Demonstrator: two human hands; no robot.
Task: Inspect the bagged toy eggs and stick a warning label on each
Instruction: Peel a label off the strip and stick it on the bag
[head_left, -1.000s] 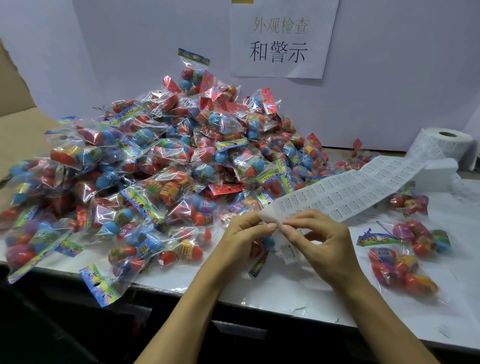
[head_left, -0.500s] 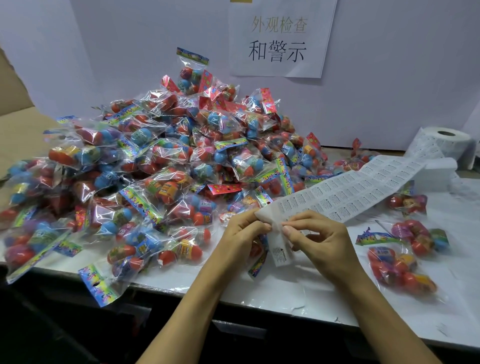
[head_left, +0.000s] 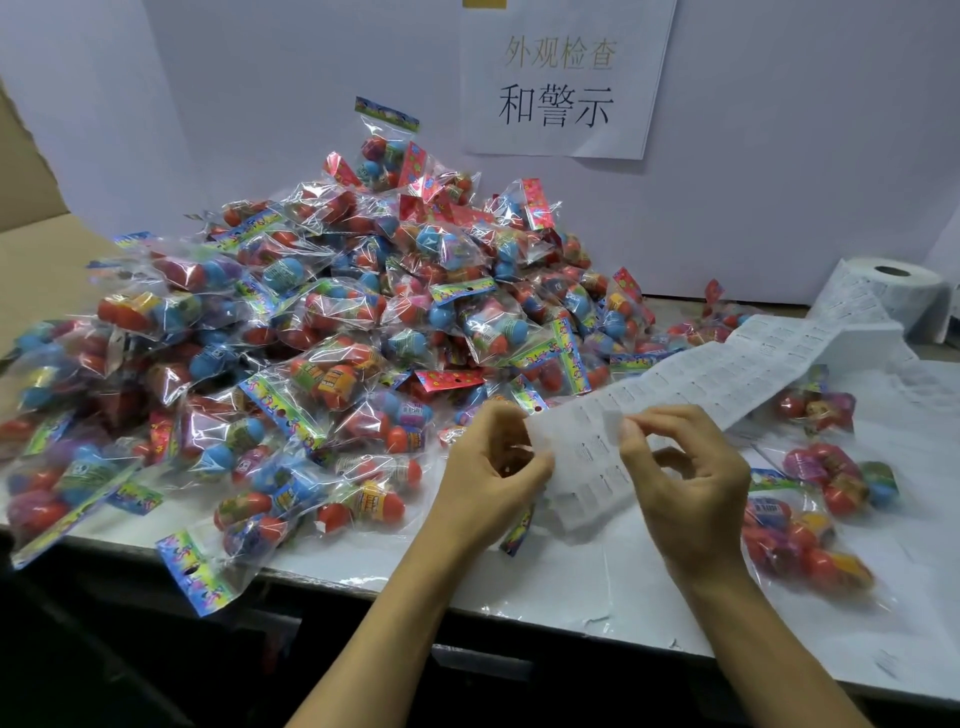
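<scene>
Even cool light; glare on bag pile (head_left: 322, 332); hands motion-blurred; wide-angle edges.

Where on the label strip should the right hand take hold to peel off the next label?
At the free end of the label strip, held up between both hands. The left hand pinches the backing there. The right hand should come from the right and pinch a lifted label corner by its thumb, probably the easiest start.
</scene>
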